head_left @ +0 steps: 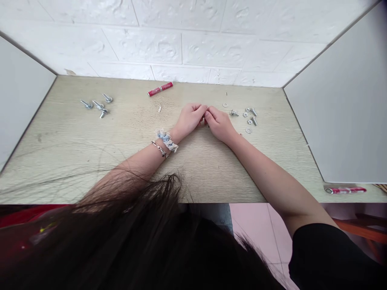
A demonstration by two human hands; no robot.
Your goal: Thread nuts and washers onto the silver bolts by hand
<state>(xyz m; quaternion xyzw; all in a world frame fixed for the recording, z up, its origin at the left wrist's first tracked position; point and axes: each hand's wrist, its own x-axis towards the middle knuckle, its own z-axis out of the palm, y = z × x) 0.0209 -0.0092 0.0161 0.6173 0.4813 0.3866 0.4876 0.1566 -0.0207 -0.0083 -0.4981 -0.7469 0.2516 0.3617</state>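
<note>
The left hand [190,120] and right hand [219,125] meet above the table [205,169]; their fingers [196,108] are curled, but I cannot tell if they grasp something.

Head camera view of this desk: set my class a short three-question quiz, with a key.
1. On which arm are the chain bracelet and the lace scrunchie, left or right?
2. True or false: the red tube lies between the left hand and the right hand.
3. Which small metal ring lies on the desk to the right of the right hand, just below the short bolts?

Key:
1. Left.
2. False: it lies beyond the hands, near the wall.
3. A washer.
</note>
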